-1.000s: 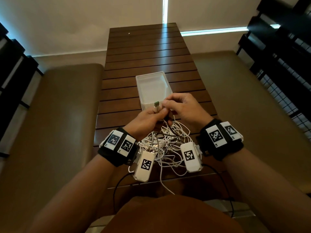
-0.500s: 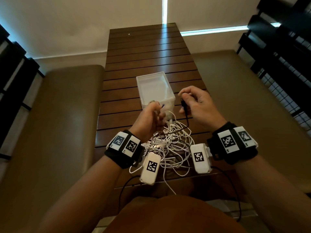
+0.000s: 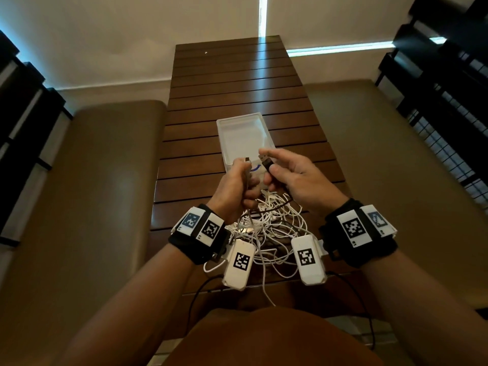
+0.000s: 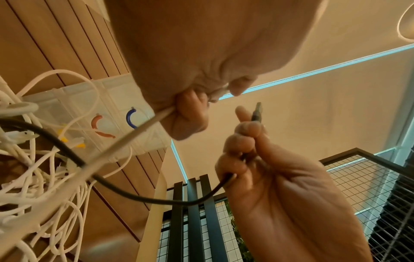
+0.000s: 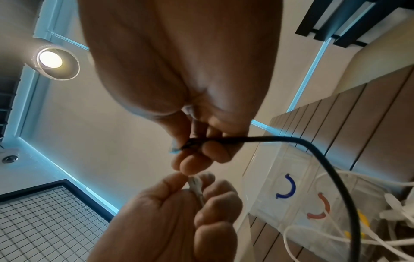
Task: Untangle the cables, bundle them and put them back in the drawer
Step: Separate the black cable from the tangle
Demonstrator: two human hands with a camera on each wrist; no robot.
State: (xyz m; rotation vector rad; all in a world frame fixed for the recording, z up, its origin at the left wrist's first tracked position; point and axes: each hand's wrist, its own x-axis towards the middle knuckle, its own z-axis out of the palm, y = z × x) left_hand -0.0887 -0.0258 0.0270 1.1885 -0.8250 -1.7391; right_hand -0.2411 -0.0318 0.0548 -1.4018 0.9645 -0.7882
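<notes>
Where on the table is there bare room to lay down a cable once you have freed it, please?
The slats of the table beyond the clear drawer, up to the far edge, look bare. Narrow bare strips also flank the drawer, out to each long edge. The near end is crowded: the tangle of white cables fills it, under the left hand and right hand.

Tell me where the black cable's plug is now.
In the head view the black cable's plug is pinched in the right hand, raised before the clear plastic box, beside the left hand.

I count one clear plastic box [image 3: 241,133], one black cable [image 4: 143,196], and white cables [image 3: 274,228] too tangled to count.
</notes>
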